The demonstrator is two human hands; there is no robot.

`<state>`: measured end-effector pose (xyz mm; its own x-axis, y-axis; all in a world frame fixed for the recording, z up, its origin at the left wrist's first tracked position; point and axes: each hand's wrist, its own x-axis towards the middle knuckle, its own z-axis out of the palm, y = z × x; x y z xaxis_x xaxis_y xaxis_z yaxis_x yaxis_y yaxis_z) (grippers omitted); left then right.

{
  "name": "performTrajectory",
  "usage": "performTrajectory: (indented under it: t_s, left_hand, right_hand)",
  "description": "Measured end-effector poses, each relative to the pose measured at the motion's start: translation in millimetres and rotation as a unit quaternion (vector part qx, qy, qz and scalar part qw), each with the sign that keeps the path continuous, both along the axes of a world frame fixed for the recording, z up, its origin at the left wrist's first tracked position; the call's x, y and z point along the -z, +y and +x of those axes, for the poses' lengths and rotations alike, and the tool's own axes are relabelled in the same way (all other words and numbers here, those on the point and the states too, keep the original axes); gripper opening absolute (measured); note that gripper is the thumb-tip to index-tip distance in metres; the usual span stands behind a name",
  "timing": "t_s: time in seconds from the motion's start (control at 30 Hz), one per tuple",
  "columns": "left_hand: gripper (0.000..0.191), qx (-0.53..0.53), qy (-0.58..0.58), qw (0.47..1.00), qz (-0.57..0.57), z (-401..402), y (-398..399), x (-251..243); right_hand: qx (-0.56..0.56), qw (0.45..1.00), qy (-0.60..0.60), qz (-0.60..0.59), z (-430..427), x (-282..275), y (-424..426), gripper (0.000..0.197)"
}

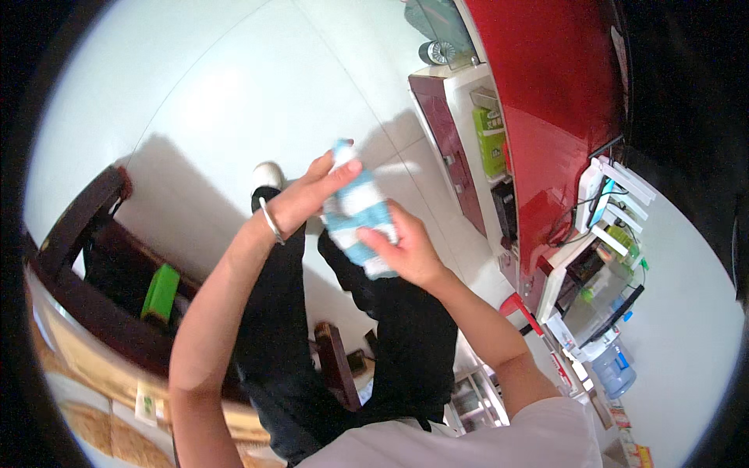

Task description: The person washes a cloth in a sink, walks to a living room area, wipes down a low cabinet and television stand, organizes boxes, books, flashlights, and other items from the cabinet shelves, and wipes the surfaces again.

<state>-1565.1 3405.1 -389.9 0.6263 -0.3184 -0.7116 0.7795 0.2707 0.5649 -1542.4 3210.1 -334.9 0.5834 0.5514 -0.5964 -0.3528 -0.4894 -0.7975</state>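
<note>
A folded cloth with blue and white stripes (363,205) is held in the air between my two hands, above the floor and my knees. My left hand (319,190), with a pale bangle at the wrist, grips its upper left part, the thumb lying on top. Lower down, my right hand (406,243) holds the right edge, its thumb pressed on the front face. The fingers behind the cloth are mostly hidden. My black trousers and one white shoe (268,175) show below.
Dark wooden furniture (76,245) with a green box (160,292) stands at the left. A cabinet with a glossy red surface (556,111) and open shelves is at the right, near a white rack (614,199) and a blue water bottle (614,370). Pale floor tiles (205,88) lie ahead.
</note>
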Motion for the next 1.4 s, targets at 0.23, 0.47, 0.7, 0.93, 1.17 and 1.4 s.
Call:
performTrajectory:
  t_s: [0.23,0.47,0.7,0.93,1.17,1.4]
  left_hand:
    - [0.049,-0.073,-0.013,0.98,-0.186,74,-8,77]
    - [0.053,0.05,-0.027,0.974,-0.221,106,-56,110]
    - [0.065,0.108,-0.118,0.97,-0.183,125,-120,126]
    - [0.048,0.05,-0.153,0.958,-0.236,122,-136,120]
    - [0.047,0.042,-0.189,0.945,-0.262,86,-109,142]
    - [0.045,-0.069,-0.09,0.959,-0.259,47,-72,159]
  right_hand:
    - [-0.116,0.979,-0.166,-0.014,49,54,3,0.048]
    - [-0.021,0.707,-0.607,-0.362,80,81,-120,0.056]
    - [-0.007,0.648,-0.645,-0.404,62,119,-154,0.051]
    - [-0.084,0.691,-0.667,-0.267,32,110,-156,0.05]
    - [-0.048,0.691,-0.699,-0.175,11,79,-165,0.049]
    - [0.005,0.788,-0.576,-0.216,38,94,-123,0.079]
